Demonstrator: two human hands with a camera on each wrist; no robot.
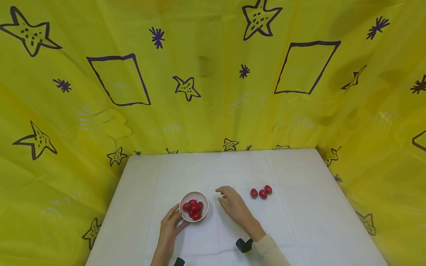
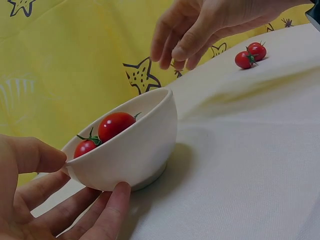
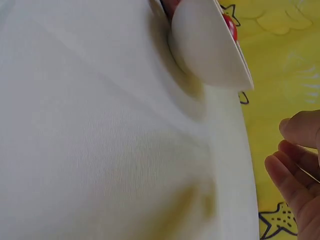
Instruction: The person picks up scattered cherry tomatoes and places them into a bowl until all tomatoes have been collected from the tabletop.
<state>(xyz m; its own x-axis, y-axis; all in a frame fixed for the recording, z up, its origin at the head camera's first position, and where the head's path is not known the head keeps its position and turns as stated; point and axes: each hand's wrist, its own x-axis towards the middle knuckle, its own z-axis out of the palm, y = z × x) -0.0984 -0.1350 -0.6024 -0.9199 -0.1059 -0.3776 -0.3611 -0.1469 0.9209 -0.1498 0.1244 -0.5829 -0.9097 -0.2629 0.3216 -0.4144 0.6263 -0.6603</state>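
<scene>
A small white bowl [image 1: 194, 195] stands on the white table with several red cherry tomatoes [image 1: 194, 208] in it, some with green stems. My left hand [image 1: 169, 224] holds this bowl from its left side, fingers and thumb spread round the wall, with a fingertip at the rim in the left wrist view. Between the bowl and three loose cherry tomatoes [image 1: 263, 194], my right hand [image 1: 234, 207] hovers over the table, its fingers loosely bent and nothing in them. In the right wrist view the bowl [image 3: 210, 45] shows side-on, beyond the right fingertips.
A white cloth covers the table [image 1: 233, 170]. Yellow curtains [image 1: 213, 122] with starfish drawings enclose its back and both sides. Dark wrist-worn devices [image 1: 244, 245] sit near both wrists.
</scene>
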